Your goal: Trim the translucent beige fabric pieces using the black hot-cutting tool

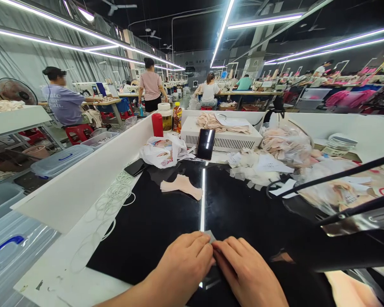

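Note:
My left hand (185, 260) and my right hand (243, 266) lie side by side on the glossy black work surface (153, 221) near its front edge. Their fingertips meet over a small grey piece (209, 235), which both hands pinch; most of it is hidden under the fingers. A beige fabric piece (182, 186) lies farther back on the black surface, apart from both hands.
A white bag (163, 152), a red cup (157, 124), bottles (177, 117), a propped phone (206, 144) and a white box (224, 138) stand at the back. Fabric heaps (284, 147) lie right. White elastic loops (113, 200) lie left. Black machine arms (355, 213) cross right. Other people work beyond.

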Tool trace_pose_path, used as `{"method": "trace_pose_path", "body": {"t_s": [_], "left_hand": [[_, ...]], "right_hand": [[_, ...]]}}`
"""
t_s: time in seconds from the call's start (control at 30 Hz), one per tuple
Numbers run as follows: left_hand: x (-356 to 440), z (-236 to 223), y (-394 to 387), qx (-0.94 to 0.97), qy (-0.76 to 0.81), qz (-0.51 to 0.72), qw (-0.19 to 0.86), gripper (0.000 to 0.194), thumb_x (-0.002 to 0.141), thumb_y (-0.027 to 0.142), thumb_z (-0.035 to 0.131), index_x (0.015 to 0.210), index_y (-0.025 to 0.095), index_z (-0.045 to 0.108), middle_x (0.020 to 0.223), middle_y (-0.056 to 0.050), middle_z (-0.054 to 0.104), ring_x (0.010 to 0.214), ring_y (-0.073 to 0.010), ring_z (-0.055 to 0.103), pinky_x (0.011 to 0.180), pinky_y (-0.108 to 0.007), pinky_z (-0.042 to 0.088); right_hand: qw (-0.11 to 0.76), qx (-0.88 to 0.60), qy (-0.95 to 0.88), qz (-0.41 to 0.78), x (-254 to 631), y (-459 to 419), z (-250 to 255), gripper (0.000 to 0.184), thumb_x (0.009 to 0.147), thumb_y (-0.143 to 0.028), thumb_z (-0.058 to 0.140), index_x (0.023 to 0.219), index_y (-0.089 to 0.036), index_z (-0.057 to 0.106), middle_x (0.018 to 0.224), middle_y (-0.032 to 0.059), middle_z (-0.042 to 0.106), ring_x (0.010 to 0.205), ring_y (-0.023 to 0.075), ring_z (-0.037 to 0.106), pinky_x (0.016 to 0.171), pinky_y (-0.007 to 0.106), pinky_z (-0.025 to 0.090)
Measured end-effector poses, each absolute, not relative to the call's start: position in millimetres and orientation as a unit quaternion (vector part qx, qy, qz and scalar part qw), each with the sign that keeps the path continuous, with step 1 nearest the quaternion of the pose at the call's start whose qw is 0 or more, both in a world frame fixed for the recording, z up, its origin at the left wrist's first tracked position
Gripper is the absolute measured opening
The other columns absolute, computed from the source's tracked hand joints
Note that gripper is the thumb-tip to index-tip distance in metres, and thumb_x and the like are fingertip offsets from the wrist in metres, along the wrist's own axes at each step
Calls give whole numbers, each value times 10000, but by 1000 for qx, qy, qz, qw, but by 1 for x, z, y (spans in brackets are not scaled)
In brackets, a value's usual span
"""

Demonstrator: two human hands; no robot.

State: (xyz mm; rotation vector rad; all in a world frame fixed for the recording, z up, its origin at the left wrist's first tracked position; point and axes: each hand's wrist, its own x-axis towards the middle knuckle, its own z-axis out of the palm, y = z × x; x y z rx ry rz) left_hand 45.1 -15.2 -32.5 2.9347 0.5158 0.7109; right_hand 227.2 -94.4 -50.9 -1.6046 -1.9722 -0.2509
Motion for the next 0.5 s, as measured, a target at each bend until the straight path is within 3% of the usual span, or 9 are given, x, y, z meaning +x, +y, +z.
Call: {"method": "trace_pose_path", "body": {"t_s": [0.27,0.5], "left_hand": [[44,-29,-14,962,163,217,37,273,1110,190,429,1235,88,650,1289,-136,735,1233,-253,696,1087,-376,571],[46,-37,-12,949,138,278,-64,302,1130,232,397,1145,93,665,1205,-99,757,1164,-191,721,1028,-310,606]], "right_hand": [[285,-595,-742,-119,230,-94,-49,345,1137,-281,326,1052,-203,652,814,25,660,683,183,622,675,350,474],[274,-595,-732,-191,229,-94,-52,386,1138,-236,296,1127,-173,676,802,30,661,670,181,622,653,360,431]]}}
